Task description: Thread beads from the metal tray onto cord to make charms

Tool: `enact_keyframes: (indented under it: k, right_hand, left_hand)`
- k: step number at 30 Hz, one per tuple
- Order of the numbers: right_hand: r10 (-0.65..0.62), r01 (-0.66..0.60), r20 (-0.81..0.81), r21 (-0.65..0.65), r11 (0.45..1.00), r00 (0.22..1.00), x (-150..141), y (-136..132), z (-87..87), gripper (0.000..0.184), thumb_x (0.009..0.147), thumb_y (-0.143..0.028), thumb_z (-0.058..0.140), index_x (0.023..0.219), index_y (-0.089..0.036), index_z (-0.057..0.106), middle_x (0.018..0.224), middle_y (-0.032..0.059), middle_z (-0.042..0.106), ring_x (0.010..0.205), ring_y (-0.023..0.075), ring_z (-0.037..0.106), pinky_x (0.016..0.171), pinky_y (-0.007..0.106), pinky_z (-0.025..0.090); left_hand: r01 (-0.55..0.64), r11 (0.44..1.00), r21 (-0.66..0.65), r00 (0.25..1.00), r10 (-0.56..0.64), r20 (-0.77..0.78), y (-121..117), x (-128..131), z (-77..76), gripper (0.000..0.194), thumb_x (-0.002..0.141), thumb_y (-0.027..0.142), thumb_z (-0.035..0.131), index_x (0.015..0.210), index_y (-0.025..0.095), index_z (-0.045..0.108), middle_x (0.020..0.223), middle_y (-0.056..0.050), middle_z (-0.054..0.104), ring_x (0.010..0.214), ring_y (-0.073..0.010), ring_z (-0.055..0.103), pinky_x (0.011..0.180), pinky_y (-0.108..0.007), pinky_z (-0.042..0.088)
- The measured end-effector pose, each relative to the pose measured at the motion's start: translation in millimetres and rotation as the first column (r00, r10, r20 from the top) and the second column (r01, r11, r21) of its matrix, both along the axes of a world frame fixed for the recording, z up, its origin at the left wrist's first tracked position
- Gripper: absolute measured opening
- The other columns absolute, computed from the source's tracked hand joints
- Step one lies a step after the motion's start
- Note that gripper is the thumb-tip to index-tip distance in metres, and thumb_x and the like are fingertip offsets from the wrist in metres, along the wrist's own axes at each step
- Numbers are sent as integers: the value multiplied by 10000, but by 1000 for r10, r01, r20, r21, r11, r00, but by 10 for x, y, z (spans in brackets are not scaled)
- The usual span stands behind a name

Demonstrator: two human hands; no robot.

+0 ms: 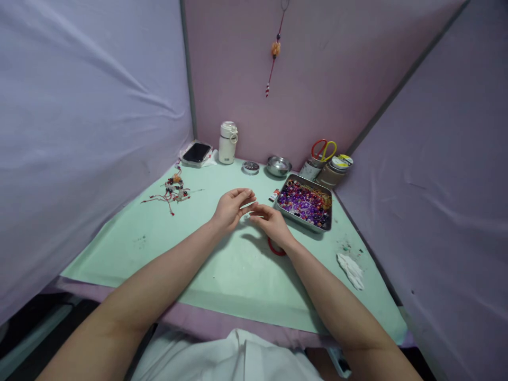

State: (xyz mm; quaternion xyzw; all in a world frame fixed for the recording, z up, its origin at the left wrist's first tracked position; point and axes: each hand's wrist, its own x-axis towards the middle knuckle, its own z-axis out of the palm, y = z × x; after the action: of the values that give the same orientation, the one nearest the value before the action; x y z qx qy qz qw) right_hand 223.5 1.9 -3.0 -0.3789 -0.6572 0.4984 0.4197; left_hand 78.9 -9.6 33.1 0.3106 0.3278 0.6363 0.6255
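Note:
Over the middle of the pale green tabletop (238,286), my left hand (230,209) and my right hand (273,225) meet at the fingertips. The left thumb and fingers are pinched together. Fingers of the right hand are closed too, close against the left ones. Whatever lies between them is too small or hidden to name. Under my right wrist a red loop (277,248) shows, perhaps a scissor handle; the wrist covers the rest. Just right of the hands stands a metal tray (305,225) full of purple, red and dark beads (301,203), with brownish strands at its back corner.
Beaded red-cord strings (177,193) lie at the left. Along the back stand a phone (197,153), a white bottle (227,143), a small dish (251,168), a metal bowl (278,166) and jars (334,172), one with scissors (324,150). A white cloth (351,271) lies right.

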Motion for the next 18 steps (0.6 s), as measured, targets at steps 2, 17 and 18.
enact_keyframes:
  k: [2, 17, 18]
  right_hand:
    - [-59, 60, -36, 36, 998, 998, 29, 11, 53, 295, 711, -357, 684, 959, -196, 673, 1010, 63, 685, 923, 191, 614, 839, 337, 477]
    - [-155, 167, -112, 100, 981, 981, 162, 61, 149, 235, 762, -414, 639, 800, -183, 652, 746, 7, 623, 672, 124, 517, 649, 252, 419]
    - [-163, 174, -115, 92, 980, 980, 162, 61, 148, 239, 763, -420, 636, 804, -184, 648, 741, 3, 617, 657, 119, 506, 641, 249, 414]
  left_hand:
    - [31, 1000, 0, 998, -30, -57, -2, 17, -35, 269, 648, 315, 766, 766, 121, 621, 760, -23, 621, 779, -125, 601, 870, -379, 500]
    - [232, 971, -58, 935, -239, -263, -71, 149, -131, 296, 635, 387, 763, 739, 123, 678, 753, -56, 637, 745, -133, 583, 856, -383, 482]
    - [242, 968, -62, 931, -250, -266, -78, 154, -123, 289, 634, 377, 764, 742, 124, 679, 760, -57, 640, 747, -134, 582, 856, -383, 482]
